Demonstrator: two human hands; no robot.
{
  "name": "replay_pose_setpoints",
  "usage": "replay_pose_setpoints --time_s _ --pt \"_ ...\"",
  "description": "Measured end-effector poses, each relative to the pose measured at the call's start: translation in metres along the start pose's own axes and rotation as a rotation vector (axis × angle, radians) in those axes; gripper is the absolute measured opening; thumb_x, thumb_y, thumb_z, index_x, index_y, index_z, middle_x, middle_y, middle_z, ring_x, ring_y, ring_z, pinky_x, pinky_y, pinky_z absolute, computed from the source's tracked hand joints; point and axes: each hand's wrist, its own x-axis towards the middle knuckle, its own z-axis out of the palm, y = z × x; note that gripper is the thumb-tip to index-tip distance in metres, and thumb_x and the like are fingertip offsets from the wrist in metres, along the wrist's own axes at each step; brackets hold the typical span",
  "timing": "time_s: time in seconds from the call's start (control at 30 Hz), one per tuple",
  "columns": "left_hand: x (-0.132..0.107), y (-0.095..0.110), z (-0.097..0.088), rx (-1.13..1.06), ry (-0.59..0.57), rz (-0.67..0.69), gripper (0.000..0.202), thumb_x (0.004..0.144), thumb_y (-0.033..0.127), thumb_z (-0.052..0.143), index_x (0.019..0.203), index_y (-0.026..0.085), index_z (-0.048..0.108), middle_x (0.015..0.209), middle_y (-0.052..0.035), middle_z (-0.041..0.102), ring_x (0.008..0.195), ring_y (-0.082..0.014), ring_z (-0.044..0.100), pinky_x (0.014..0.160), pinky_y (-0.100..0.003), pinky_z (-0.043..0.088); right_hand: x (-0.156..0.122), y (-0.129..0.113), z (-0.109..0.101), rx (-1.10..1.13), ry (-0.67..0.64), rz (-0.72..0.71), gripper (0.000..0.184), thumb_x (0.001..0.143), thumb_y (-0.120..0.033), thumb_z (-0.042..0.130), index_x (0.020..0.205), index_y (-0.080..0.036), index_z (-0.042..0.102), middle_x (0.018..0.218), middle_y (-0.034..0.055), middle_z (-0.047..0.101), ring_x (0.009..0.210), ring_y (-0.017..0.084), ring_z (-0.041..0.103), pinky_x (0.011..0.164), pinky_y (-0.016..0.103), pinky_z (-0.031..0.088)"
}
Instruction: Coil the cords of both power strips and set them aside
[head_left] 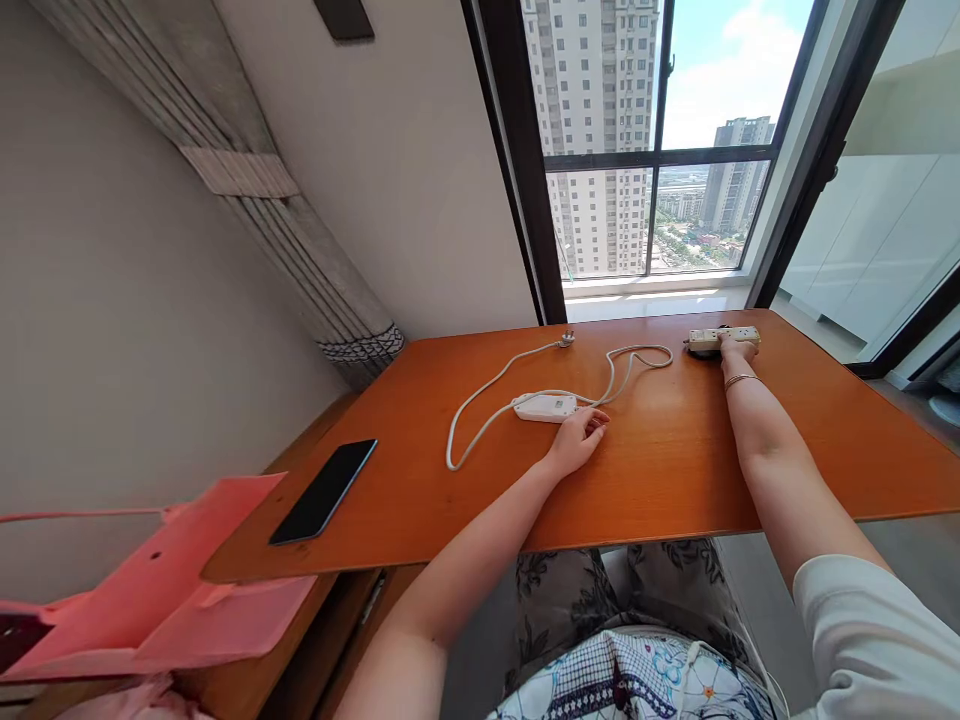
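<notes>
Flat dark-screened device (pixel 324 492) noted lying on the left part of the brown table (pixel 409 505). Pink bag (pixel 176 575) beside that end, partly hidden by it. Grey curtain (pixel 304 262) (gathered by a pale tieback (pixel 240 173)) hangs near a dark-framed window (pixel 600 161); tall buildings (pixel 596 85) visible outside.

White rectangular plastic power strip (pixel 546 408) lying flat, crosswise, on orange-brown wooden worktop (pixel 660 450). Thin white cable (pixel 491 379) loosely looped to both sides, ending in plug (pixel 567 339) near far edge. Cream bar-shaped power strip (pixel 703 340) farther right, also crosswise.
</notes>
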Motion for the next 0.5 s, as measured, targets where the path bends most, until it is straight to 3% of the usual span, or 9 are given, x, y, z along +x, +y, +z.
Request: replay_pose_setpoints --time_s 0.1,0.3,0.5 --pt "0.0 0.0 0.0 0.005 -0.005 -0.001 0.012 0.081 0.021 0.059 0.091 0.019 0.067 0.096 -0.0078 0.07 0.085 -0.0207 0.066 0.081 -0.037 0.056 0.001 -0.003 -0.002 -0.05 0.021 0.029 0.074 0.081 -0.037 0.078 0.138 -0.007 0.042 0.134 0.028 0.059 0.128 0.03 0.06 0.107 0.038 0.049" --pt "-0.001 0.001 0.0 0.037 -0.031 0.012 0.011 0.082 0.022 0.058 0.088 0.02 0.067 0.092 -0.0069 0.071 0.085 -0.0214 0.065 0.081 -0.037 0.055 -0.007 -0.007 -0.012 -0.159 0.056 0.006 0.069 0.078 -0.044 0.08 0.131 -0.012 0.05 0.136 0.0285 0.055 0.14 0.036 0.045 0.116 0.051 0.037" --pt "-0.001 0.002 0.0 0.07 -0.036 0.034 0.012 0.083 0.021 0.057 0.086 0.02 0.068 0.092 -0.0071 0.072 0.085 -0.0214 0.065 0.082 -0.037 0.055 -0.006 -0.006 -0.019 -0.171 0.005 -0.073 0.061 0.079 -0.04 0.079 0.125 -0.011 0.052 0.137 0.0305 0.049 0.14 0.039 0.041 0.116 0.054 0.035"
